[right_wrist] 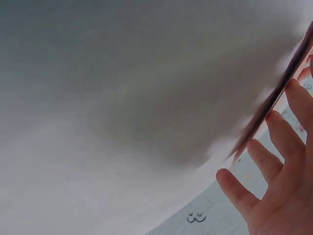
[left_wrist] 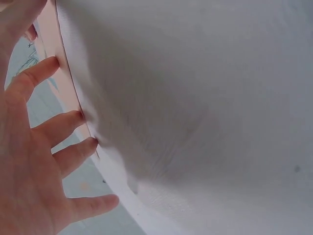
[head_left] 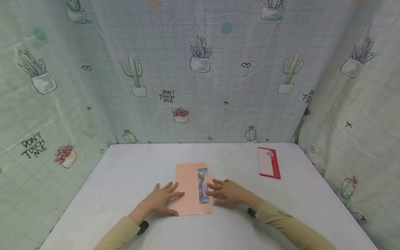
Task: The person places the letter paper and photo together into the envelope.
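Two envelopes [head_left: 190, 189], one picture strip [head_left: 202, 185]

Both forearms (in pale yellow sleeves) reach forward and angle toward each other. The left hand [head_left: 162, 200] lies flat, palm down, fingers straight and spread. The right hand [head_left: 227, 192] lies flat too, its fingers extended toward the left.

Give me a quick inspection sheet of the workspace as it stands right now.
Surface: white cloth-covered table, flat.
Job's things: peach paper envelope lying flat at centre, a narrow picture strip on its right part.
Clutter: red and white card lying apart at the far right.
Hands: left hand flat on the envelope's left edge; right hand with straight fingers at its right edge.
Cables: nothing seen.
Surroundings: cactus-print fabric backdrop on three sides.
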{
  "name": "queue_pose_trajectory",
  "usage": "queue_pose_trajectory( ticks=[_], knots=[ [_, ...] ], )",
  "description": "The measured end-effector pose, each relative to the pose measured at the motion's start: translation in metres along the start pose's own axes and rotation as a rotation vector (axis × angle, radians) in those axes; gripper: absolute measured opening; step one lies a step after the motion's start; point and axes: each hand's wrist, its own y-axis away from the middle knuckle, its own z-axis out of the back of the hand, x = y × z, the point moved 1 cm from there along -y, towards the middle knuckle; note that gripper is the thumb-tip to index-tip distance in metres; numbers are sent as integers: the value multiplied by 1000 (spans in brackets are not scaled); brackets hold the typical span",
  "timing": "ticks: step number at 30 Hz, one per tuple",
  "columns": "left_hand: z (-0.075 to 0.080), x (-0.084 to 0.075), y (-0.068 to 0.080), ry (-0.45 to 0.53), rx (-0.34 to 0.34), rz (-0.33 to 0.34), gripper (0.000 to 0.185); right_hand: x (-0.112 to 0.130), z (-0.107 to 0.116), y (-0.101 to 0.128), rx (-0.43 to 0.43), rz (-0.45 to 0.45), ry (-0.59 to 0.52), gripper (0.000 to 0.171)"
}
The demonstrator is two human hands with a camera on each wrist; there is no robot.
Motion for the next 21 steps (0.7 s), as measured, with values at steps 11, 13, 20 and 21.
queue_pose_trajectory(
  ticks=[11,13,20,21],
  knots=[
    [-1,-1,-1,13,7,-13,76,-3,-4,10,-45,12,8,49],
    [-1,0,-2,10,7,-14,76,-2,-3,10,-50,16,-5,49],
    [3,0,-2,15,8,-24,75,-1,-2,6,-52,27,13,50],
    [3,0,-2,14,10,-24,75,-1,-2,5,-50,27,22,50]
  ],
)
